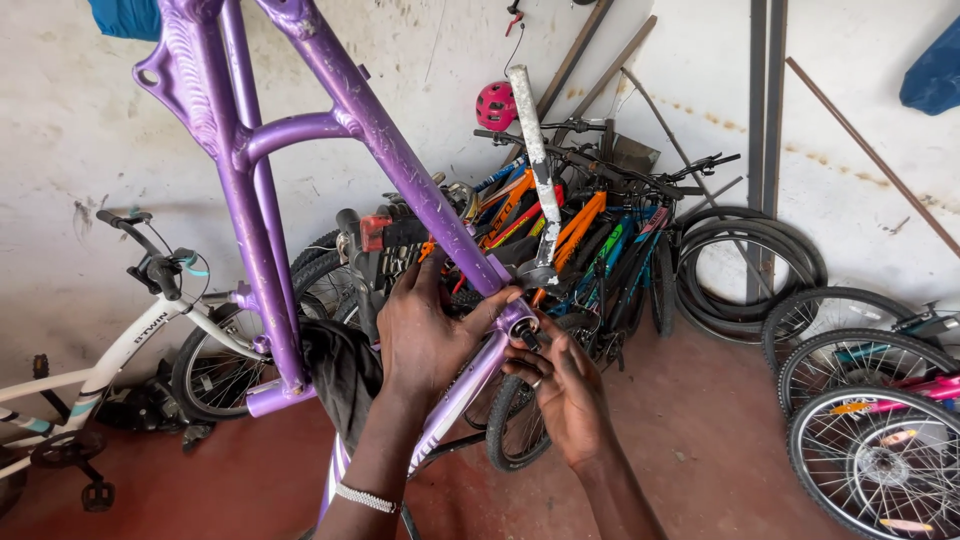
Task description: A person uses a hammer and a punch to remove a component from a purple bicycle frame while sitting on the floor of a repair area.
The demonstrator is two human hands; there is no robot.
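The purple bicycle frame (300, 130) stands bare in the middle of the view, held up off the floor with its tubes running from the upper left down to a junction near the centre. That junction, the round bottom bracket shell (517, 318), is what both hands gather around. The left hand (425, 335) wraps the lower tube just left of the shell, its fingers (420, 285) clenched around the metal and the thumb lying toward the shell; the grip looks meant to brace the frame so it cannot twist. A beaded white bracelet (366, 497) sits on that wrist. The right hand (562, 392) comes up from below right, its fingers (522, 360) pinched on a small dark part at the open face of the shell; what the part is cannot be told.

A dark cloth (340, 365) hangs over the frame just left of the left hand. Farther back, a heap of bicycles (570, 230) leans on the white wall, with a pink helmet (495, 105) on top. Loose tyres (745, 265) rest against the wall to the right, spoked wheels (870, 440) stand at near right, and a white bicycle (120, 350) stands at far left on the red floor (700, 450).
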